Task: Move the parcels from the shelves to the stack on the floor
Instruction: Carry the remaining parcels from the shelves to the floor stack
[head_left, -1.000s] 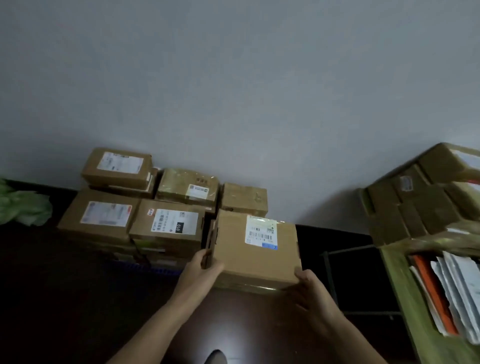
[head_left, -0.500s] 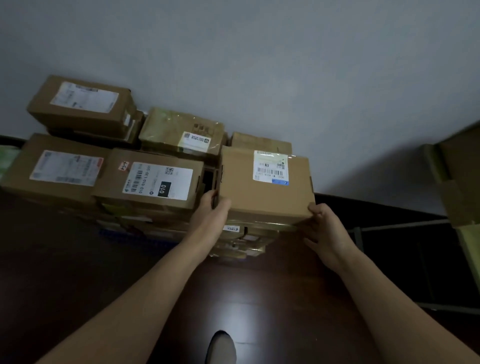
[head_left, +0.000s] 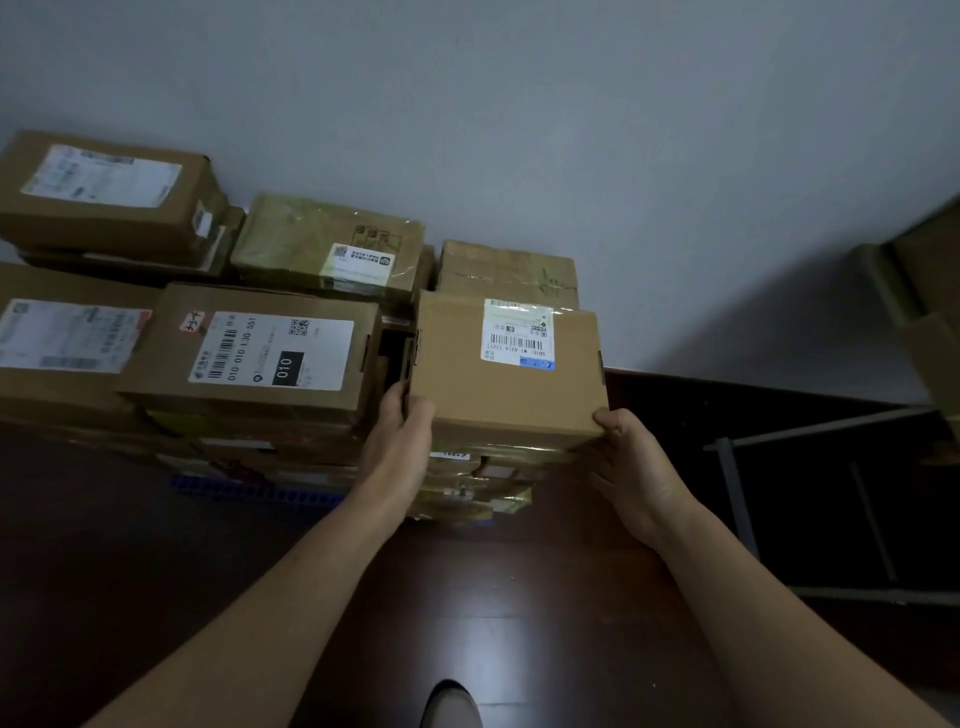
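Note:
A brown cardboard parcel (head_left: 506, 382) with a white and blue label sits on top of the right column of the floor stack (head_left: 249, 358), against the grey wall. My left hand (head_left: 400, 441) grips its near left corner, thumb on the top face. My right hand (head_left: 631, 460) holds its near right corner. The stack holds several labelled brown boxes, one marked "010". Lower parcels under the held one show only their front edges.
A grey metal shelf frame (head_left: 810, 499) stands at the right, with cardboard boxes (head_left: 930, 322) on it at the frame's edge. The floor (head_left: 493, 613) is dark glossy wood. A shoe tip (head_left: 451, 704) shows at the bottom. A blue strip (head_left: 249, 491) lies under the stack.
The parcel has travelled from in front of the stack onto its right column. The view has moved closer and left, and the shelf has slid mostly out of frame.

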